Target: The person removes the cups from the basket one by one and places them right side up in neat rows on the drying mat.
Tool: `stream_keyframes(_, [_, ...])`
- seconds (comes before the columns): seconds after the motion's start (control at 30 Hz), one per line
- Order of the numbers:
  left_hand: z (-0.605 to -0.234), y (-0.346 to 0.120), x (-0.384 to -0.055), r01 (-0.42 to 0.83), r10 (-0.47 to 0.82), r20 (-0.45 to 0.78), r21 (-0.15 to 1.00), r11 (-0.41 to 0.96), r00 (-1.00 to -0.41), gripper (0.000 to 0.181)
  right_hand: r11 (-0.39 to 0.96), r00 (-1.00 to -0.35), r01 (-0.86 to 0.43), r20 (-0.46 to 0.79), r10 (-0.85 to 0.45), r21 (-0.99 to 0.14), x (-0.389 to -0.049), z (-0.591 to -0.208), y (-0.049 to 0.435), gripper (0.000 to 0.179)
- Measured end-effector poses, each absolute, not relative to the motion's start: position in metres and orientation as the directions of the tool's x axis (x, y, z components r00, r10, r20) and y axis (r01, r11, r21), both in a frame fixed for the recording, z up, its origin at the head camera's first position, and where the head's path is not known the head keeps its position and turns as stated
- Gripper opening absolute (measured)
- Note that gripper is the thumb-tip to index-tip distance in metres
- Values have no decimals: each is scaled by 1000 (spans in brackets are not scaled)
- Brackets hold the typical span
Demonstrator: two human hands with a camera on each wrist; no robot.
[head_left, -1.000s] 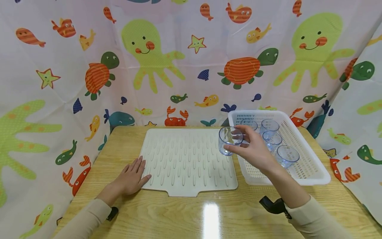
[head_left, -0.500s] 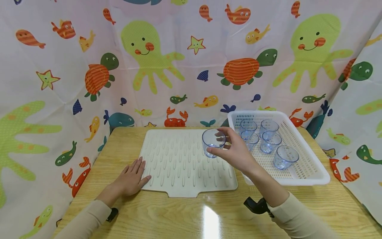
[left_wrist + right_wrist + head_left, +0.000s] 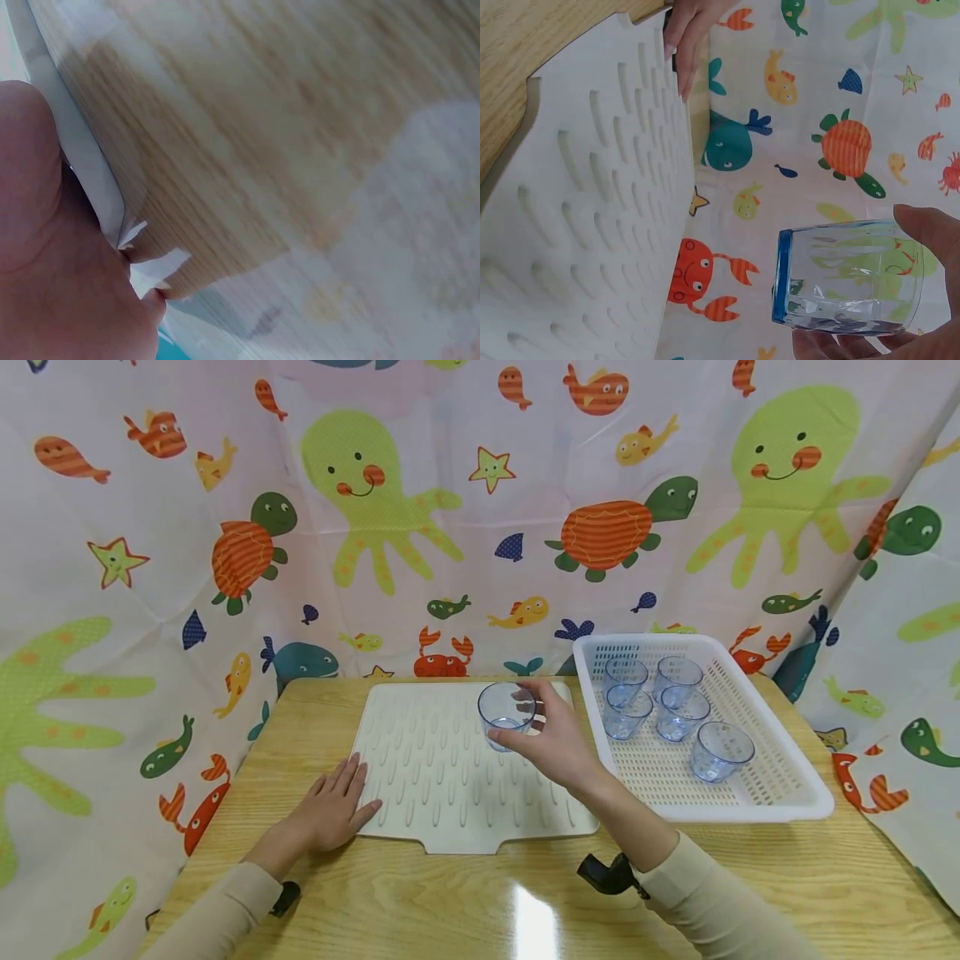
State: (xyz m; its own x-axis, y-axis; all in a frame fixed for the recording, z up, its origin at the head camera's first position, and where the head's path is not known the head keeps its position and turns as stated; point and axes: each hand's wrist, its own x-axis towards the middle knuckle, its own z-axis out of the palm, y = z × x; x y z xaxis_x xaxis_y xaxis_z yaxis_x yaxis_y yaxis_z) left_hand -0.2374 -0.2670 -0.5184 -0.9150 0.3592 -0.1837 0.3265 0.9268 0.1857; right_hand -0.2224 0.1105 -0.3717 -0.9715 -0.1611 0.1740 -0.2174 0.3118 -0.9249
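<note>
My right hand (image 3: 558, 739) holds a clear, blue-tinted drinking glass (image 3: 501, 706) by its side, thumb on the near side and fingers on the far side. The glass stands upright above the ribbed white draining board (image 3: 450, 814). From the right wrist, the glass's thick blue base (image 3: 782, 277) faces the board, with a gap of air showing between them. My left hand (image 3: 330, 806) lies palm down at the board's left edge, fingers straight and fingertips along the rim; its thumb overlaps the board. The left wrist view catches part of that hand (image 3: 60, 247) beside the board's edge.
To the right stands a white perforated plastic basket (image 3: 757, 814) with several similar glasses (image 3: 718, 756) in it. Both rest on a wooden table (image 3: 390, 902). A curtain (image 3: 480, 552) printed with sea animals hangs behind and on both sides.
My right hand has carried the glass leftward from beside the basket to over the middle of the draining board. The left hand has stayed where it was.
</note>
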Motion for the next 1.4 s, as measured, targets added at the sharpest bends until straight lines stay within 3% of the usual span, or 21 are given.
stream_keyframes(0.43, [-512,-264,-239,331,361,-174,179,926,-916,89,279,-970,-232,202,-134,-932,-243,-380,85,79])
stream_keyframes(0.8, [-515,-265,-234,325,357,-189,182,928,-915,91,250,-979,-181,149,-139,-951,-275,-393,61,78])
stream_keyframes(1.23, [-515,-263,-234,316,351,-197,189,930,-915,89,325,-980,-137,80,-181,-936,-315,-408,36,80])
stream_keyframes(1.4, [-515,-264,-233,311,347,-192,195,930,-918,89,314,-982,-108,51,-184,-943,-331,-419,25,73])
